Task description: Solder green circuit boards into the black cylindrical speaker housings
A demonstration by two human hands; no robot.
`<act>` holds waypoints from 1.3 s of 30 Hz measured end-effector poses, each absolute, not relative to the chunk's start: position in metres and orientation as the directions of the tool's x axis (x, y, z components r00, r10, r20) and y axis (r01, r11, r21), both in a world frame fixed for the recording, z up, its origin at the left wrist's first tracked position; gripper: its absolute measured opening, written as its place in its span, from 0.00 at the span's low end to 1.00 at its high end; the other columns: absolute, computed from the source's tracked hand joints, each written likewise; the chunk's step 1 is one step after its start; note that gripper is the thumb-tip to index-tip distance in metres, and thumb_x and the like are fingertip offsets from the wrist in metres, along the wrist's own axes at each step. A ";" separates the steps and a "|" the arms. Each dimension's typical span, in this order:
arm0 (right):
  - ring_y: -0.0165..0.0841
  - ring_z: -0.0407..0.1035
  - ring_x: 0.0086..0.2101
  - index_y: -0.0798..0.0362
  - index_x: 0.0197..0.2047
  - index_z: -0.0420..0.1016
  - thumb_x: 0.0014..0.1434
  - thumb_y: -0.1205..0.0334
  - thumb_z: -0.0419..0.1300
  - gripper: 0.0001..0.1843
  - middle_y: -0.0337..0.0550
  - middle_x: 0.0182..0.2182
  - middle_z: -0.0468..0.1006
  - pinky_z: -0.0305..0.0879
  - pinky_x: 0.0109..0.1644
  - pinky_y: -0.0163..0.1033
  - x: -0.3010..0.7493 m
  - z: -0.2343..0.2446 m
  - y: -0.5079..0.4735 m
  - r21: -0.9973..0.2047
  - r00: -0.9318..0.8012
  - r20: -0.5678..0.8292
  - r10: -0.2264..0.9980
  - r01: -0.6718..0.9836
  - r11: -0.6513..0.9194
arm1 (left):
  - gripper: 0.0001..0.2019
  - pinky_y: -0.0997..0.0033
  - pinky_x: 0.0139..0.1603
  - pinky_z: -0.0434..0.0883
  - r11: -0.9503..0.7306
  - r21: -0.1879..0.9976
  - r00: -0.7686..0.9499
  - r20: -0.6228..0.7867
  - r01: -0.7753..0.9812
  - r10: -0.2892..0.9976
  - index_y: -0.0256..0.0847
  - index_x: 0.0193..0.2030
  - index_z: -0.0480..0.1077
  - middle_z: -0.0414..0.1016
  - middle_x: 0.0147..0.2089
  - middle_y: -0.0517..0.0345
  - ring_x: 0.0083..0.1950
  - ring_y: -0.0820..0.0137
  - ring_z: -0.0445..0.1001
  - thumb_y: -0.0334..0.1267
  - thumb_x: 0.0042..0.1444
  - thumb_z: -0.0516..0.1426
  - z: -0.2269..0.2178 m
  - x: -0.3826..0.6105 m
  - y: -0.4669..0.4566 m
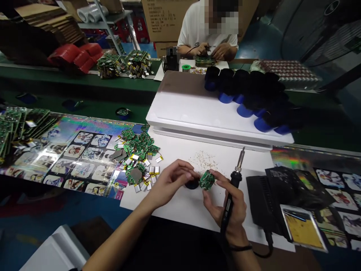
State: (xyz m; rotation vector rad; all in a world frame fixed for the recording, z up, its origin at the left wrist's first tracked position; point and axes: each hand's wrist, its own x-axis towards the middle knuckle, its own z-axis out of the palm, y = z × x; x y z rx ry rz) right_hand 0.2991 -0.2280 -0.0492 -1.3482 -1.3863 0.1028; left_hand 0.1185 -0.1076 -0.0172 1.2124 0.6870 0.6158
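Note:
My right hand [234, 207] pinches a small green circuit board [207, 180] between thumb and fingertips. A soldering iron [229, 203] also rests in that hand, its metal tip pointing up and away from me. My left hand [173, 182] is curled with its fingers over a dark round part [192, 184], just left of the board; the fingers hide much of it. Both hands are above a white sheet [175, 209]. To their left lies a heap of green circuit boards [138, 145] with small silver battery cells [153, 170] wired to them.
A white foam block [180, 101] carries several black-and-blue cups [245, 96]. At right stand a black soldering station [262, 203] and a tray with a yellow sponge [303, 227]. More boards [22, 128] lie far left. Across the green conveyor [93, 88], a person in white [188, 34] handles boards.

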 end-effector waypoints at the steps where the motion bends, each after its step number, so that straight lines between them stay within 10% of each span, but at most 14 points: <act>1: 0.46 0.82 0.56 0.49 0.62 0.69 0.56 0.72 0.73 0.33 0.53 0.57 0.84 0.83 0.59 0.57 0.304 -0.050 -0.230 -0.701 0.290 0.602 0.744 0.638 0.319 | 0.09 0.62 0.58 0.76 0.120 0.993 0.625 -0.099 0.009 0.774 0.49 0.54 0.76 0.82 0.50 0.52 0.54 0.62 0.81 0.43 0.69 0.63 -0.019 0.110 -0.102; 6: 0.45 0.82 0.54 0.48 0.60 0.72 0.60 0.71 0.70 0.27 0.52 0.57 0.84 0.84 0.56 0.56 0.314 -0.056 -0.234 -0.653 0.139 0.508 0.850 0.706 0.275 | 0.15 0.60 0.63 0.76 -0.321 0.907 0.764 -0.002 0.273 0.645 0.52 0.60 0.78 0.77 0.62 0.49 0.64 0.58 0.76 0.35 0.69 0.60 -0.040 0.079 -0.085; 21: 0.45 0.81 0.53 0.49 0.65 0.70 0.60 0.75 0.69 0.32 0.53 0.55 0.83 0.84 0.56 0.52 0.309 -0.064 -0.233 -0.616 0.060 0.529 0.847 0.714 0.334 | 0.22 0.53 0.65 0.74 -0.470 0.868 0.745 0.207 0.159 0.634 0.45 0.58 0.67 0.73 0.62 0.46 0.64 0.57 0.73 0.27 0.59 0.66 -0.071 0.114 -0.113; 31: 0.43 0.78 0.53 0.47 0.63 0.73 0.63 0.75 0.67 0.27 0.51 0.59 0.83 0.83 0.53 0.51 0.312 -0.064 -0.229 -0.641 0.017 0.464 0.886 0.696 0.322 | 0.16 0.72 0.39 0.78 -0.301 0.927 0.607 0.108 0.225 0.787 0.45 0.56 0.77 0.69 0.60 0.48 0.40 0.73 0.76 0.28 0.63 0.63 -0.073 0.114 -0.137; 39: 0.44 0.78 0.56 0.45 0.62 0.73 0.65 0.73 0.67 0.25 0.48 0.58 0.83 0.80 0.59 0.53 0.305 -0.070 -0.225 -0.685 0.034 0.420 0.907 0.668 0.292 | 0.06 0.69 0.49 0.80 -0.210 0.970 0.637 0.087 0.119 0.766 0.43 0.46 0.86 0.87 0.46 0.50 0.48 0.64 0.85 0.36 0.67 0.65 -0.060 0.103 -0.118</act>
